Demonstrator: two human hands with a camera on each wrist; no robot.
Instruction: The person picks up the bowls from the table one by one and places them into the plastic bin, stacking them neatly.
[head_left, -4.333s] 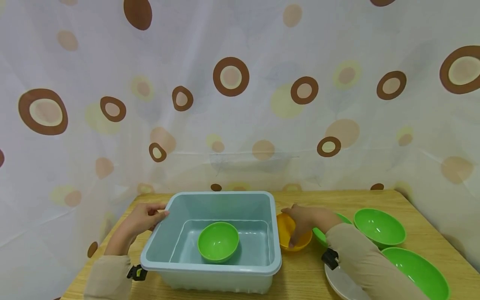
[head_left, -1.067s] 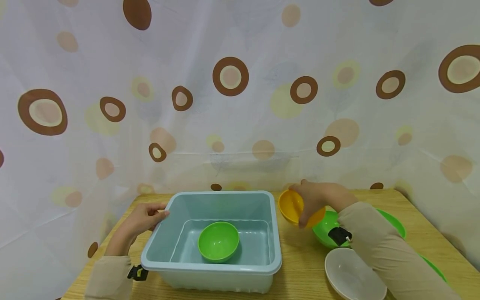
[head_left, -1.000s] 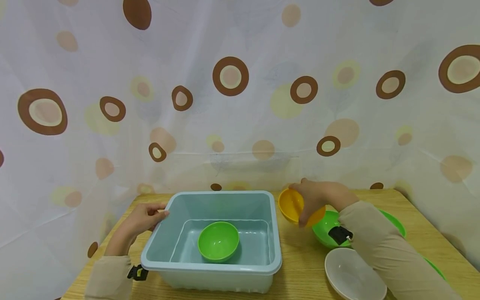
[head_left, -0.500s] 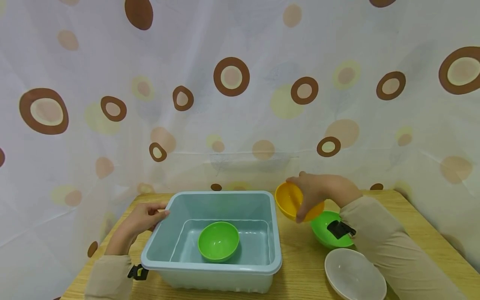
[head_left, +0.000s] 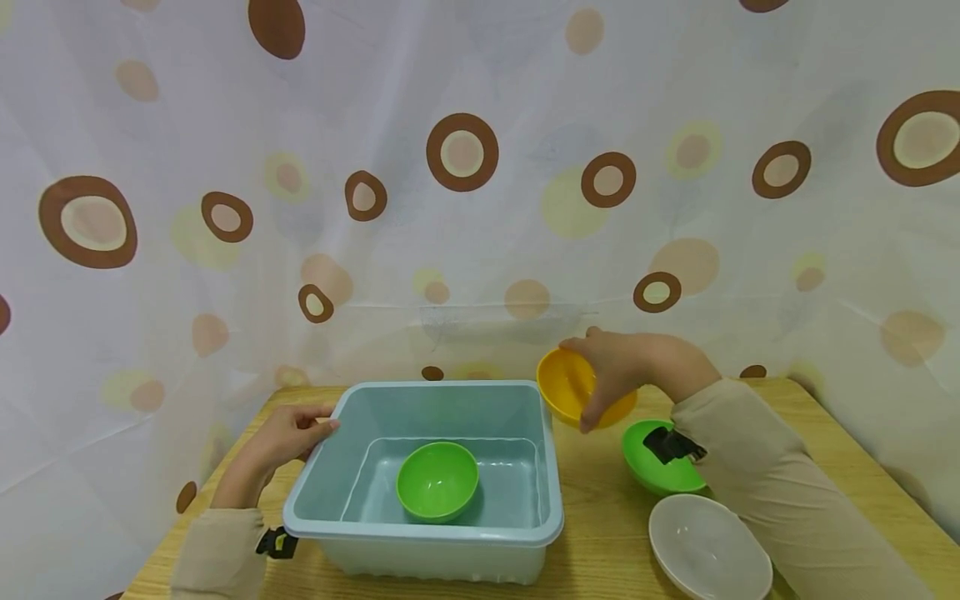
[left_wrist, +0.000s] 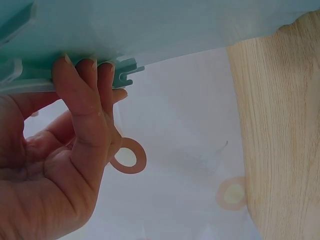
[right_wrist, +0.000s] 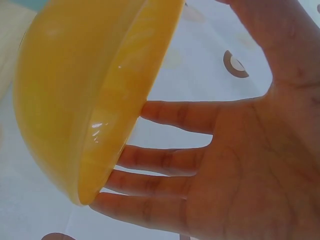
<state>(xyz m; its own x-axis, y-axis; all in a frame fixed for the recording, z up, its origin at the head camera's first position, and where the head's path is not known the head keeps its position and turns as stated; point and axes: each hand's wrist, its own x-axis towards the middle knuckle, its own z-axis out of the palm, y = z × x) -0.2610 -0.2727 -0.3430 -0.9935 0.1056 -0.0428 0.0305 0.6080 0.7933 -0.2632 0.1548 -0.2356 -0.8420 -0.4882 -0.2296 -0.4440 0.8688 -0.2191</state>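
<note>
My right hand (head_left: 626, 362) holds an orange bowl (head_left: 558, 387) by its rim, thumb at the near side and fingers at the far side. The bowl is tilted, raised above the table beside the basin's back right corner. In the right wrist view, the fingers (right_wrist: 170, 117) are fairly straight, their tips at the bowl's rim. My left hand (head_left: 281, 437) pinches the left rim of a pale blue plastic basin (head_left: 423, 530); its fingertips curl under the rim in the left wrist view. Inside the basin, a green bowl (head_left: 437, 483) sits upright.
Right of the basin, another green bowl (head_left: 652, 467) stands on the wooden table (head_left: 600, 517), partly behind the right wrist. A white bowl (head_left: 708, 546) is nearer the front. The right sleeve (head_left: 780, 492) covers much of the table's right side. A patterned curtain (head_left: 480, 250) hangs behind.
My right hand has lifted the orange bowl off the table and moved it up, then left toward the basin's right rim. The left hand and basin have stayed put.
</note>
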